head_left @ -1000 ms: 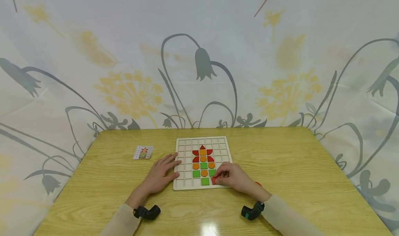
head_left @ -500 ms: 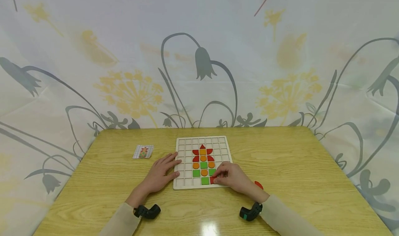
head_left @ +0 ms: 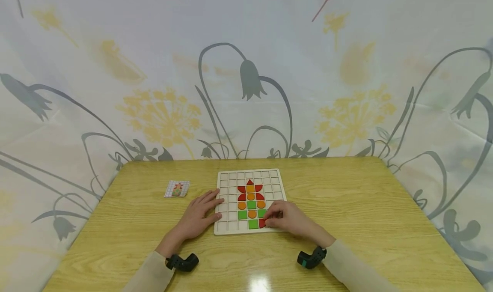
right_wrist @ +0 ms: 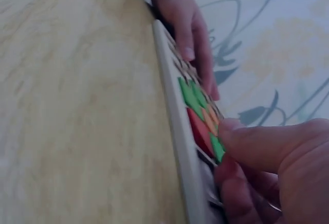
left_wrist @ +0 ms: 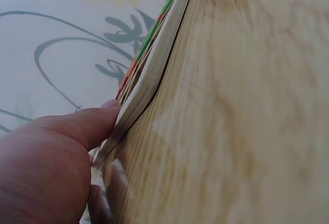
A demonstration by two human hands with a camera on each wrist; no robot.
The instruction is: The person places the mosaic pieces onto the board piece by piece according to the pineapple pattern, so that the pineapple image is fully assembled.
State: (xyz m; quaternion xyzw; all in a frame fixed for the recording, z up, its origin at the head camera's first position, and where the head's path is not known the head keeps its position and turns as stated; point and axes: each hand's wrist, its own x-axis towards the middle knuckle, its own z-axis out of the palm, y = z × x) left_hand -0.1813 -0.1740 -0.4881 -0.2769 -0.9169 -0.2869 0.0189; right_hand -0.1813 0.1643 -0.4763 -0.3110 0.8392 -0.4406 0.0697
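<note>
A pale wooden grid board lies on the table, with red, orange and green tiles forming a figure down its middle. My right hand is at the board's lower right, thumb and forefinger bent at the edge of a red tile. This tile lies in the bottom row beside a green tile; the right wrist view shows the red tile low in its cell, fingertips close by. My left hand rests along the board's left edge, fingers extended, its thumb touching the rim.
A small card printed with a similar coloured figure lies left of the board. The wooden table ends at a patterned curtain. Black wrist devices are strapped to both wrists.
The red tile under my right fingers has shifted slightly left and settled into line beside the bottom green tile. A red piece near my right wrist is now hidden. My left hand stays put.
</note>
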